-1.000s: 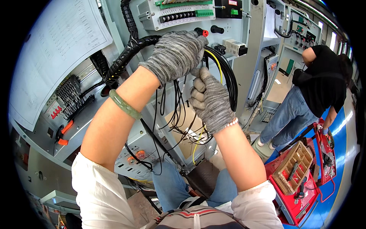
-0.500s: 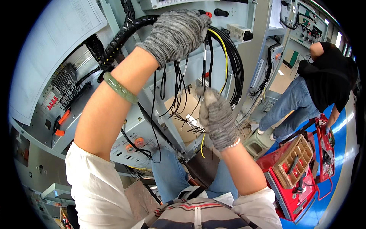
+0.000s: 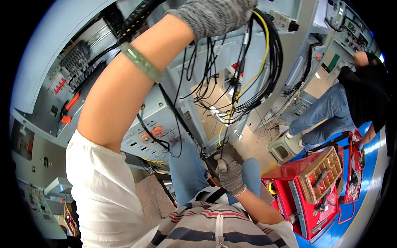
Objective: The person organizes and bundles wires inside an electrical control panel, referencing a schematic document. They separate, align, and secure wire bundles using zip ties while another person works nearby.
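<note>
My left hand (image 3: 219,17), in a grey knit glove, is raised at the top edge, closed around the top of a bundle of black wires (image 3: 275,53); its fingertips are partly cut off by the frame. The wires hang in a wide loop with one yellow wire (image 3: 265,45) among them. Low in front of my lap, my right hand (image 3: 231,175), in a matching glove, is closed on a thin black wire (image 3: 223,145) that runs down from the loop. Several loose black wires (image 3: 204,82) dangle below my left hand.
A grey metal cabinet (image 3: 155,113) with terminal blocks (image 3: 76,62) and orange-handled pliers (image 3: 69,108) stands ahead and left. At right are a red tool cart (image 3: 295,206), a wooden compartment tray (image 3: 324,175), a plastic stool (image 3: 283,146) and a person in black (image 3: 362,89).
My right hand has moved down toward my lap, drawing the black wire with it. My left hand stays at the bundle, now higher and further right in view as the view shifted.
</note>
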`<state>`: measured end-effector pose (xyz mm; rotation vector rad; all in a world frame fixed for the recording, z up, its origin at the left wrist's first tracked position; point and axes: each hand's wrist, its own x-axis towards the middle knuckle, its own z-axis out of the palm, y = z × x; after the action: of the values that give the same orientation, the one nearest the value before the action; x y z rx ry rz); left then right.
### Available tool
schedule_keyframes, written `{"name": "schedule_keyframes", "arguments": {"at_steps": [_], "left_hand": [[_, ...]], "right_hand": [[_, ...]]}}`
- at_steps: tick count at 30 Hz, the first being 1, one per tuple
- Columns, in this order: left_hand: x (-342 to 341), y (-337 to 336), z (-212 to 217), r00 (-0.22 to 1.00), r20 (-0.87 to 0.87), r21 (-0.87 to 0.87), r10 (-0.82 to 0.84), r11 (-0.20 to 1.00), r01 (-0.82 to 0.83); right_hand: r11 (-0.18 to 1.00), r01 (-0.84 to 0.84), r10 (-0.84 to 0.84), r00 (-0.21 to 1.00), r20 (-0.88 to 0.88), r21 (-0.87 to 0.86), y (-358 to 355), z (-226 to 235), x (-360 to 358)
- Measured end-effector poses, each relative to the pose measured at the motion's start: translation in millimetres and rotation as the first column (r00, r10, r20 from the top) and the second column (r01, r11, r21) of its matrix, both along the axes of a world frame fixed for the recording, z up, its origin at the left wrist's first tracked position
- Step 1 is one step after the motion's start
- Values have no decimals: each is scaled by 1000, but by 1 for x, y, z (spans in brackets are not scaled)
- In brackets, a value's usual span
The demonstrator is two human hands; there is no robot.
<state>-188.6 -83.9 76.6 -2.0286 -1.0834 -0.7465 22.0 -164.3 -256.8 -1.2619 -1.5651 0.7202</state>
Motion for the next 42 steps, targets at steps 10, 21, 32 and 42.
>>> {"name": "schedule_keyframes", "arguments": {"at_steps": [10,21,32,42], "left_hand": [[143,86,-39,910,-64,235,-410,880,413],[117,-87,-276,269,954,-295,129,546,784],[108,-71,-255,-268,736,321,622,28,946],[106,-55,-298,19,836,-74,549,80,994]], "right_hand": [[975,-50,-27,941,-337,-219,-26,-2,25],[986,-115,92,979,-182,-121,-44,12,38],[934,-134,-120,754,-646,-330,-80,35,41],[794,-453,-28,640,-768,-406,-114,36,64]]}}
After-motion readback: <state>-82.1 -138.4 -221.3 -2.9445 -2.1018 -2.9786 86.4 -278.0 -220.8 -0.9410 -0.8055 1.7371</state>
